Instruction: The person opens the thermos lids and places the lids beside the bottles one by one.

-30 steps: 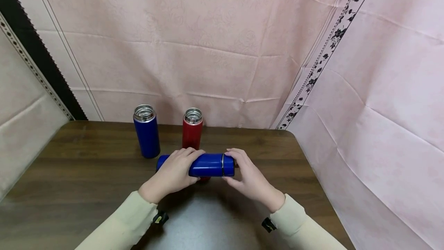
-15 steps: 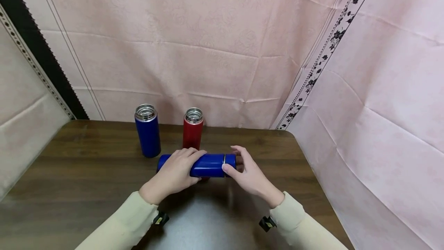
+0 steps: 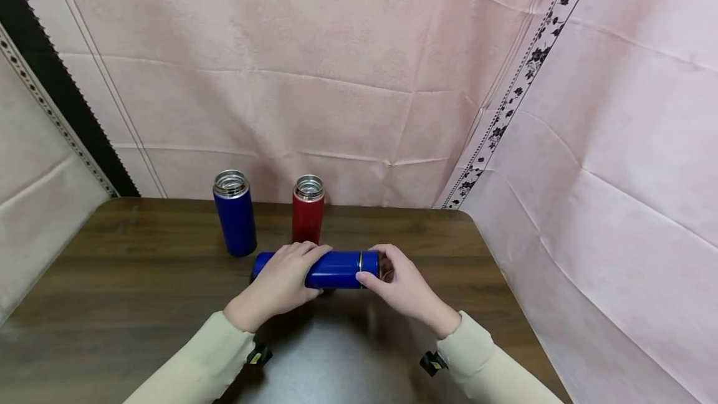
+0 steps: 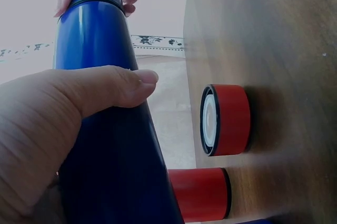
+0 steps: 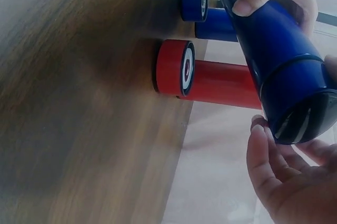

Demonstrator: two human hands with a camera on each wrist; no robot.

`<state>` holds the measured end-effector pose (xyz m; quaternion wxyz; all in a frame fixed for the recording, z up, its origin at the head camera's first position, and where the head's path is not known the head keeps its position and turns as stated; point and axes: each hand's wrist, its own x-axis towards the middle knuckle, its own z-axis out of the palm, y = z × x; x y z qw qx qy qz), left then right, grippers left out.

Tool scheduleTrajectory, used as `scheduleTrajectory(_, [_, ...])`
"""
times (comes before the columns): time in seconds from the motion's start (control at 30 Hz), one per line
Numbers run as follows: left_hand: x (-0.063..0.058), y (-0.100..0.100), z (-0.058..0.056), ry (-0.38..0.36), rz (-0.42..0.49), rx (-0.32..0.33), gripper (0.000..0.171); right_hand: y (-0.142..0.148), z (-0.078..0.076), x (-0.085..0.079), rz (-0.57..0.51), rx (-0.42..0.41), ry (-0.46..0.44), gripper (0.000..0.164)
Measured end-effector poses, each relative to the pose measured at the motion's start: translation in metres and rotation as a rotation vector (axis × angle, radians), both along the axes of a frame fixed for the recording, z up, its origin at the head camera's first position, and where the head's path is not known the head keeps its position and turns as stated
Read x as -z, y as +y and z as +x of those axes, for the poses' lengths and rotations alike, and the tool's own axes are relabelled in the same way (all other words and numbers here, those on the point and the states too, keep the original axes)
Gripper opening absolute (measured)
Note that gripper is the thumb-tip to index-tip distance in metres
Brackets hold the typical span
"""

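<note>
A blue thermos bottle (image 3: 336, 270) lies level in the air, held across the front of me. My left hand (image 3: 283, 276) grips its body, thumb wrapped over the near side. At the other end is the blue lid (image 3: 369, 262), seated on the bottle with a thin dark seam. My right hand (image 3: 406, 285) holds this lid between thumb and fingers. In the right wrist view, several fingertips (image 5: 258, 129) are at the lid's black end. Behind the held bottle stands a red thermos bottle (image 3: 307, 220), its mouth uncovered and its lower part hidden.
A second blue bottle (image 3: 235, 223), uncovered too, stands at the back left of the wooden table (image 3: 140, 292). A red lid (image 5: 169, 68) and a blue lid (image 5: 191, 1) rest on the table before their bottles. Pink cloth (image 3: 336, 80) hangs behind.
My right hand has shifted its hold on the lid: its fingers lifted off, its thumb came onto the near side, and the fingers closed in again. The left hand keeps its grip.
</note>
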<state>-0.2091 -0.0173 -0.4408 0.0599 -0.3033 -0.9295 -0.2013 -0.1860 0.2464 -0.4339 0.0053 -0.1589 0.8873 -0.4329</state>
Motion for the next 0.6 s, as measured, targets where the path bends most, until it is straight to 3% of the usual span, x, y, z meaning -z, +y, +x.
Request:
scheduleTrajectory(0.2, [0.0017, 0.0004, -0.0013, -0.02, 0.019, -0.008, 0.08, 0.0026, 0.0026, 0.0003, 0.04, -0.031, 0.095, 0.06])
scheduleTrajectory(0.43, [0.002, -0.0003, -0.002, -0.048, 0.061, -0.011, 0.079, 0.004, 0.0061, -0.0014, 0.108, -0.152, 0.293, 0.074])
scheduleTrajectory(0.6, [0.001, -0.0002, -0.0013, -0.056, 0.075, -0.009, 0.079, 0.003, 0.0074, -0.0022, 0.12, -0.154, 0.321, 0.078])
